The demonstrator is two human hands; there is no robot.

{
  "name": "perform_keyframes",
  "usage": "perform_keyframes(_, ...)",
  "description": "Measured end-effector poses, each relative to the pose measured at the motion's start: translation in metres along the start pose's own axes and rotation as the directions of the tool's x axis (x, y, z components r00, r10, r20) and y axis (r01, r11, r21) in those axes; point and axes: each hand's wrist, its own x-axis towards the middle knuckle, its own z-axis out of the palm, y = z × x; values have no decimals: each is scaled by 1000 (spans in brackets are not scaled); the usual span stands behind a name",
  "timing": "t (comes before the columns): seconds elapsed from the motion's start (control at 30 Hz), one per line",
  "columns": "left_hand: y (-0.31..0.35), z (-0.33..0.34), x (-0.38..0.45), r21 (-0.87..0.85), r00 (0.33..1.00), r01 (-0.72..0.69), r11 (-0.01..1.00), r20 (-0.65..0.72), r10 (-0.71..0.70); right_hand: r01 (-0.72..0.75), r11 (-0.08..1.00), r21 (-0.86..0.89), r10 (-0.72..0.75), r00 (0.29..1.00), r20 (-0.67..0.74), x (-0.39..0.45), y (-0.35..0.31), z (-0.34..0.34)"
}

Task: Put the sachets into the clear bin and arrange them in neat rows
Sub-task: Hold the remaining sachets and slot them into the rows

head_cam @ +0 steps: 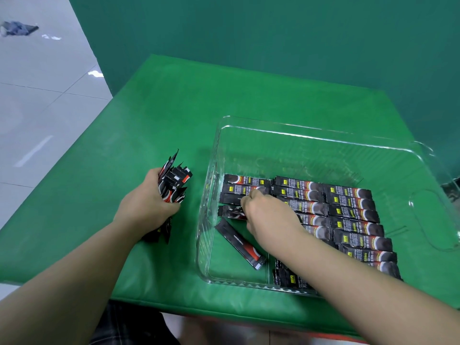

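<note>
Right grip pinches a sachet inside the clear bin; left grip holds a bundle.

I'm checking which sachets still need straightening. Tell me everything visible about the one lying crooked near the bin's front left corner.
The crooked sachet is a slim black stick pack with a red and white band near its nearer end, plain side up. It lies flat on the floor of the clear bin, slanted against the rows, alone in the unfilled left column. Neither hand touches it; the right hand works just behind it.
</note>
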Motion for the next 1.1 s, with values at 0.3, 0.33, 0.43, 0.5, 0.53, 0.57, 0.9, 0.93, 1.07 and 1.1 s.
perform_keyframes(0.3,1,0,0,-12,1000,14,1000,1,-14,-10,999,-40,9,1000,-19,2,-1,3)
perform_keyframes(0.33,1,0,0,-12,1000,15,1000,2,-15,-14,999,-40,14,1000,-19,3,-1,2)
perform_keyframes(0.43,1,0,0,-11,1000,17,1000,3,-17,-32,999,-32,31,999,-20,4,0,2)
perform_keyframes(0.5,1,0,0,-11,1000,16,1000,2,-16,-39,999,-33,38,999,-27,4,0,2)
perform_keyframes(0.53,1,0,0,-13,1000,17,1000,1,-17,-40,999,-36,39,999,-31,4,-1,3)
perform_keyframes(0.57,1,0,0,-16,1000,16,1000,0,-16,-41,998,-38,40,999,-36,4,-1,3)
perform_keyframes(0.9,2,-1,0,-23,1000,17,1000,4,-17,-12,1000,25,13,999,-40,-2,2,-1)
perform_keyframes(0.93,2,-1,0,-22,1000,17,1000,3,-17,-1,999,35,2,1000,-30,-3,1,-1)
perform_keyframes(1.07,1,0,-1,-20,1000,15,1000,-2,-15,52,996,71,-53,998,13,-3,-4,2)
perform_keyframes(1.1,1,0,-1,-20,1000,15,1000,-2,-15,60,995,74,-62,998,21,-3,-5,3)
